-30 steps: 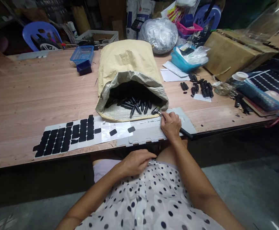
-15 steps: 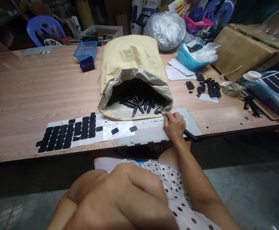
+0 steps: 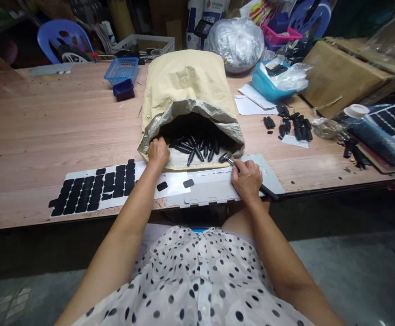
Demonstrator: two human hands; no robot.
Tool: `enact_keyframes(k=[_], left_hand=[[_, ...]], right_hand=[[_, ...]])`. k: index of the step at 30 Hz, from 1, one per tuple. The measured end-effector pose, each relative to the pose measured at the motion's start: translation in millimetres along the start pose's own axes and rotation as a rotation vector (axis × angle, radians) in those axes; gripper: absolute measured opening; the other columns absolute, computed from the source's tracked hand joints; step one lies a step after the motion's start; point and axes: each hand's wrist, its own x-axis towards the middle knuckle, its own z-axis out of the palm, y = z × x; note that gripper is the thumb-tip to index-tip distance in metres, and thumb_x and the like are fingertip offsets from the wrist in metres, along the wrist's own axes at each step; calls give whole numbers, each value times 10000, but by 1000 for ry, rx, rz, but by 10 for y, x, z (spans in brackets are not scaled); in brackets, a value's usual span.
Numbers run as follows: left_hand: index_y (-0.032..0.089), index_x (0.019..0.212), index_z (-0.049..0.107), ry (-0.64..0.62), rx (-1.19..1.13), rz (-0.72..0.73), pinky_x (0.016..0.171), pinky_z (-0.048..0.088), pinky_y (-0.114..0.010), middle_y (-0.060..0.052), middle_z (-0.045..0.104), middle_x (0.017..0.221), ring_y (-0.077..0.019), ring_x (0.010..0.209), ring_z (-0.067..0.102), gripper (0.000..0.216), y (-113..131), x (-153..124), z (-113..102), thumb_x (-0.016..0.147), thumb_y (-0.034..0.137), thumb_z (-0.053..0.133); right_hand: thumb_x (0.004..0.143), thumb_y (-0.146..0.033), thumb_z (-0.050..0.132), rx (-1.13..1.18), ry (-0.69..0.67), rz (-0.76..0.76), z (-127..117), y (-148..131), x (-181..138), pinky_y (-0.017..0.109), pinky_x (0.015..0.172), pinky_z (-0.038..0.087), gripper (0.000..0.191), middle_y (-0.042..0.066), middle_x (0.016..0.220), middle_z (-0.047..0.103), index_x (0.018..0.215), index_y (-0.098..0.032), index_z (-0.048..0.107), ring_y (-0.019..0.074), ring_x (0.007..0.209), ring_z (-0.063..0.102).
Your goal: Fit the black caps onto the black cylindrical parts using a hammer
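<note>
The yellowish woven sack (image 3: pixel 187 74) lies on its side with its mouth towards me. Several black, bullet-shaped pieces (image 3: pixel 196 148) lie loose inside the opening. My left hand (image 3: pixel 159 151) is at the left side of the mouth, its fingers curled and partly hidden; what they hold, if anything, does not show. In my right hand (image 3: pixel 247 178) is a small hammer (image 3: pixel 233 163) with a metal head and black handle. Its head rests by the sack's lower right lip. Below the sack, black rounded stickers (image 3: pixel 92 192) sit on a white backing sheet, with loose ones (image 3: pixel 188 183) to the right.
A grey board (image 3: pixel 214 188) lies along the table's front edge. To the right are black parts in a pile (image 3: pixel 299 124), a carton (image 3: pixel 345 74) and a turquoise basket (image 3: pixel 274 86). Blue baskets (image 3: pixel 122 70) stand behind on the left.
My left hand has gone from close in front of the camera, near my body, forward to the left side of the sack's mouth. The right hand and the hammer have stayed in place.
</note>
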Motion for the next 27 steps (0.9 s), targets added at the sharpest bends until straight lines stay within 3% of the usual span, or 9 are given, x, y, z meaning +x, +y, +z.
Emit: enact_keyframes(k=[4, 6, 9, 12, 14, 19, 27], left_hand=[[106, 965, 711, -51, 33, -51, 868, 545, -467, -213, 693, 1064, -365, 1013, 684, 210, -20, -1, -24, 837, 50, 554], [120, 910, 700, 42, -74, 12, 851, 548, -435, -176, 690, 1023, -324, 957, 684, 127, -16, -65, -37, 831, 87, 606], [160, 922, 686, 175, -415, 213, 796, 553, -343, -86, 681, 954, -218, 845, 661, 92, 46, -291, -17, 832, 164, 669], [192, 940, 689, 56, -777, 415, 692, 534, -262, -10, 684, 866, -140, 720, 616, 111, 171, -626, 110, 834, 226, 693], [197, 910, 697, -68, -877, 480, 698, 530, -256, 4, 696, 846, -133, 722, 617, 97, 238, -822, 246, 821, 232, 713], [210, 874, 706, -144, -741, 536, 831, 541, -332, -12, 727, 896, -188, 870, 636, 115, 230, -997, 519, 783, 142, 725], [205, 982, 748, -99, -580, 621, 912, 535, -400, -47, 707, 954, -235, 961, 629, 184, 210, -961, 624, 802, 170, 746]], right_hand=[[919, -214, 523, 13, 13, 3, 22, 19, 2, 335, 708, 260, 287, 93, 923, 582, 1114, -225, 734, 244, 885, 452], [916, -216, 526, 18, 16, 1, 28, 14, -1, 336, 709, 261, 286, 93, 921, 580, 1112, -227, 734, 246, 890, 452], [918, -216, 521, 24, 18, 6, 30, 0, -8, 337, 710, 264, 289, 95, 927, 576, 1116, -228, 731, 248, 898, 450], [923, -219, 519, 30, 7, 12, 26, -8, -8, 339, 710, 264, 291, 97, 932, 573, 1126, -228, 728, 249, 899, 447], [925, -220, 520, 32, -2, 12, 21, -9, -4, 340, 711, 267, 293, 97, 932, 573, 1132, -229, 728, 251, 901, 448], [930, -218, 518, 20, -15, 14, 11, -21, 2, 340, 713, 278, 298, 99, 942, 578, 1138, -232, 730, 252, 902, 450], [934, -223, 513, 28, -41, 27, -3, -33, 15, 337, 713, 297, 309, 103, 956, 597, 1153, -234, 731, 255, 912, 470]])
